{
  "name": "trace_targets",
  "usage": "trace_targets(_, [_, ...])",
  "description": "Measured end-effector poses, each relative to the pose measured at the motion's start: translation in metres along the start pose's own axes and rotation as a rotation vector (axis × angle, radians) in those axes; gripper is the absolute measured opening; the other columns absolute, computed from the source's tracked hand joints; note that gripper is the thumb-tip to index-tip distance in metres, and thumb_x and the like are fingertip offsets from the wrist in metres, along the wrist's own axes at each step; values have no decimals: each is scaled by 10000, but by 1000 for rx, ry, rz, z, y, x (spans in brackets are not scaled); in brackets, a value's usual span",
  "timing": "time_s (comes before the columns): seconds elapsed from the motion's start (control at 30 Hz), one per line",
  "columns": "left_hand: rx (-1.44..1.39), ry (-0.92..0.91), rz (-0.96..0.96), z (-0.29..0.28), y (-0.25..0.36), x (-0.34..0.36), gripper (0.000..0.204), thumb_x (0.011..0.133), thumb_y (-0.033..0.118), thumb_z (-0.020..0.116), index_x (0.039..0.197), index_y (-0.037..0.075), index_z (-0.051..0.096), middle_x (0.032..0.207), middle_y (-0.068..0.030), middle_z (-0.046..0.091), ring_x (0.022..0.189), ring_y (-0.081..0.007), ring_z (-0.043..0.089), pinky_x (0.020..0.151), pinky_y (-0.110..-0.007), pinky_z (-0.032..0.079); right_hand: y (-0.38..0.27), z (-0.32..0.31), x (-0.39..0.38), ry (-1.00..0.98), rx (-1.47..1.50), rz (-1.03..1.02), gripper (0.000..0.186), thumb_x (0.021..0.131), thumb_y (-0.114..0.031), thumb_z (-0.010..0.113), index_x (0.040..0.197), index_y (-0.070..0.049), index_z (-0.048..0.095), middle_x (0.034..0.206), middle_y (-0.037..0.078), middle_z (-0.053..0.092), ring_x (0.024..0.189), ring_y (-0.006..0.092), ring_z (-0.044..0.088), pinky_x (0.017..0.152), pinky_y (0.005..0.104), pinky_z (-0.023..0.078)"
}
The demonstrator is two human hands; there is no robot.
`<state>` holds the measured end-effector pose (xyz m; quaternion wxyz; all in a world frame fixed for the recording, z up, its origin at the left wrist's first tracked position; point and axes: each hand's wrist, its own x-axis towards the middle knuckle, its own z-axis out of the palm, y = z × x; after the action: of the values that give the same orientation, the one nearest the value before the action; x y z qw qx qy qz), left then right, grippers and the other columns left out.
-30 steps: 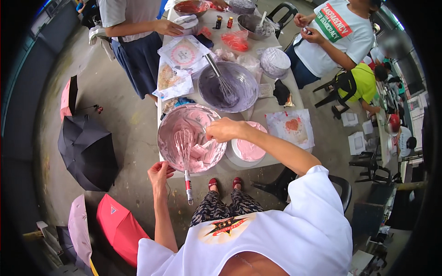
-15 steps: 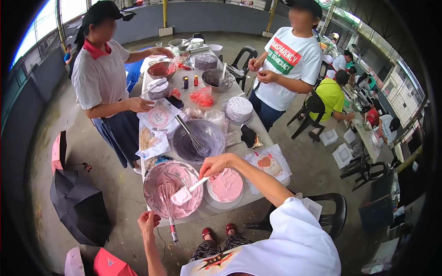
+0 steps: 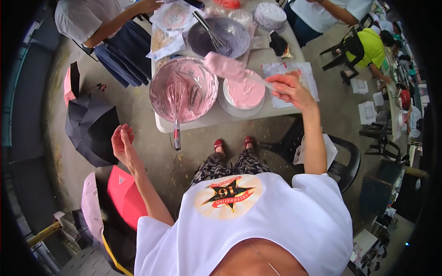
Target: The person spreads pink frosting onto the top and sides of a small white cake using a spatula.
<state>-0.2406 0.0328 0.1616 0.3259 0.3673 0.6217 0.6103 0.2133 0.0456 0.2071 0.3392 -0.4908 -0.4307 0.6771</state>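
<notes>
My right hand (image 3: 292, 89) is closed round the handle of a spatula (image 3: 225, 66) whose blade is loaded with pink frosting. The blade hangs between a metal mixing bowl (image 3: 154, 99) and a round cake (image 3: 246, 94) topped with pink frosting, hiding part of the cake's far side. Pink frosting coats the inside of the bowl, and a whisk (image 3: 176, 124) leans in it with its handle over the near rim. The cake stands on a round white board (image 3: 226, 107). Left of the table, my left hand (image 3: 123, 143) is empty, its fingers loosely bent and apart from the bowl.
Behind stands a second metal bowl (image 3: 244, 37) with greyish-purple frosting and a whisk (image 3: 212, 34). Stained papers (image 3: 304, 73) lie beside the cake. Two people stand at the far sides of the table (image 3: 202, 120). A black chair (image 3: 345, 156) is at right; umbrellas (image 3: 90, 129) lie at left.
My right hand has moved right and lifted the spatula, whose blade now carries a large mass of pink frosting. My left hand has moved left, away from the bowl's rim. The view has tilted down.
</notes>
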Motion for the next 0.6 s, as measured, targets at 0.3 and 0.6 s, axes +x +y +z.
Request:
trace_targets(0.3, [112, -206, 242, 100, 44, -101, 230, 899, 148, 512, 1068, -7, 529, 1018, -121, 610, 880, -159, 597, 791, -266, 464, 70, -34, -77, 387, -87, 0, 228, 888, -133, 512, 1082, -36, 585, 659, -46, 491, 536, 0, 374, 458, 147, 282])
trace_targets(0.6, [151, -486, -16, 162, -5, -178, 186, 890, 72, 508, 1057, -7, 535, 982, -99, 623, 855, -141, 594, 776, -255, 459, 107, -26, -56, 566, -592, -396, 201, 867, -91, 518, 1045, -97, 611, 693, 36, 551, 559, 158, 485, 562, 245, 411])
